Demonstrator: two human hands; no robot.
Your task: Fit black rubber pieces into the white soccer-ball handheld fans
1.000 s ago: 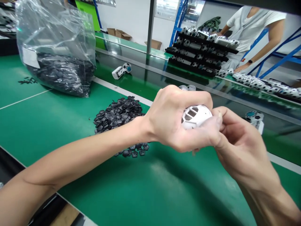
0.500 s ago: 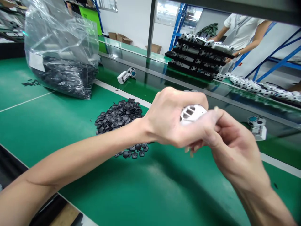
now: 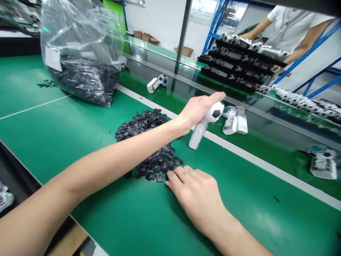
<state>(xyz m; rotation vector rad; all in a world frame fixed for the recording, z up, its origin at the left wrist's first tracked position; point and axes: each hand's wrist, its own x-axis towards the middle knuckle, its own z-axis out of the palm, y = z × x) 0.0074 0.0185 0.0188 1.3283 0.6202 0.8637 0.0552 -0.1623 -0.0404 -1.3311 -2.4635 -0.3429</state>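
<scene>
My left hand [image 3: 195, 111] is closed round a white football-patterned device [image 3: 197, 136], its ball end bearing a black pentagon and its white handle hanging downward. Below it, my right hand [image 3: 195, 193] reaches to the near right edge of a heap of small black pentagon pieces [image 3: 144, 124]. The right fingertips are pinched on a black pentagon piece [image 3: 169, 174] at the edge, partly covered by the fingers. My left forearm crosses over the heap and hides part of it.
Similar devices lie on the dark green strip beyond the white line: one [image 3: 157, 84] at left, a pair [image 3: 234, 121], another [image 3: 323, 161] at right. A clear bag [image 3: 82, 78] of black pieces stands at left. Across, a person [image 3: 293, 32] handles stacked black trays [image 3: 229, 64].
My right hand has left the device and come down to the heap. My left hand has turned the device, so its ball and handle now show. The view has shifted slightly.
</scene>
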